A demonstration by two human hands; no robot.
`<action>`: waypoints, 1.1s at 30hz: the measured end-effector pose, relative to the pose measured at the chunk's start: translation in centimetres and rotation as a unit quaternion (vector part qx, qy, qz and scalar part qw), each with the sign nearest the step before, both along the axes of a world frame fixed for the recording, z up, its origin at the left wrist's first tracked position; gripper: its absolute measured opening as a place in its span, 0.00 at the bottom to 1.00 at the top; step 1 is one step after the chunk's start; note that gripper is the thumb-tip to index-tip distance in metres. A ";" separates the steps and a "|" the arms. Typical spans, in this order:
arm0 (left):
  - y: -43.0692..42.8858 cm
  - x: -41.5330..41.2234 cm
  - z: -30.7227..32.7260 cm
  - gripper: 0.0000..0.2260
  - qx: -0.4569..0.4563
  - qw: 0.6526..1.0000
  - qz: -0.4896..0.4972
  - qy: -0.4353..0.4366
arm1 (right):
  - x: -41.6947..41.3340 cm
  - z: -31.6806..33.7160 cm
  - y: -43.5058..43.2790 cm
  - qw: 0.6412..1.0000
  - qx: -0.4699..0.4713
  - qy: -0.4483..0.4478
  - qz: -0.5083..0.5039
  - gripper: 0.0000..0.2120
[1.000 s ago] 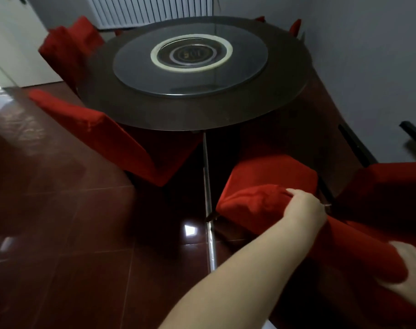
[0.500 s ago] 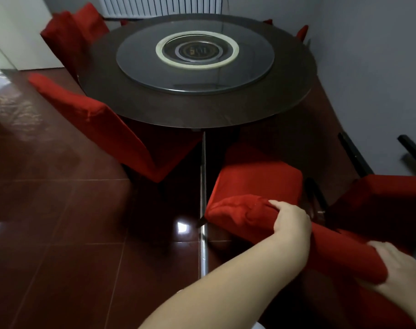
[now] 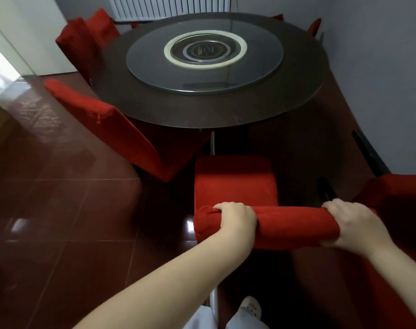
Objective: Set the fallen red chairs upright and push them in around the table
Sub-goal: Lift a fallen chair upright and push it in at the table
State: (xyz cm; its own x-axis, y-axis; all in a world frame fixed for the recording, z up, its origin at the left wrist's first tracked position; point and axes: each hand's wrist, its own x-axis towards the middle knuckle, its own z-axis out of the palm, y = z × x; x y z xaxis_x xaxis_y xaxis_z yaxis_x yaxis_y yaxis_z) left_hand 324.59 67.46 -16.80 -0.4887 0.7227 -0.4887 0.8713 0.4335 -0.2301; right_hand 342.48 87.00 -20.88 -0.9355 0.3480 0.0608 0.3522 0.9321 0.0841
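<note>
Both hands hold the backrest top of a red chair [image 3: 235,184] that stands upright before the round table [image 3: 202,112].

The left hand [image 3: 237,218] curls over the left end of the padded top and the right hand [image 3: 354,224] over the right end, both forearms reaching forward. The seat faces the table, its front edge near the rim but not under it. A glass turntable [image 3: 264,70] lies on the table. A second red chair [image 3: 107,129] has its seat under the table's left side. A third red chair [image 3: 399,193] is just beside the right hand, partly cut off. A pale shoe [image 3: 249,307] shows below on the dark red tile floor [image 3: 59,210].
</note>
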 end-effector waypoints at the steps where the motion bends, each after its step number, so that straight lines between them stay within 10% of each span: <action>1: -0.6 -0.4 -0.2 0.18 0.001 1.000 0.008 0.001 | -0.7 0.1 -0.5 1.000 0.007 0.003 0.015 0.32; 21: -6.9 -5.4 -2.6 0.17 0.067 0.993 -0.080 0.055 | -4.6 -1.0 -4.5 0.999 -0.002 -0.006 0.037 0.31; 27: -10.2 -7.1 -5.2 0.40 0.230 0.959 -0.157 0.040 | -4.9 -1.0 -4.5 0.999 0.011 -0.030 0.042 0.30; 33: -7.6 -9.8 -3.1 0.37 0.222 0.942 -0.248 0.044 | -7.0 0.3 -1.7 0.998 -0.005 -0.030 0.062 0.32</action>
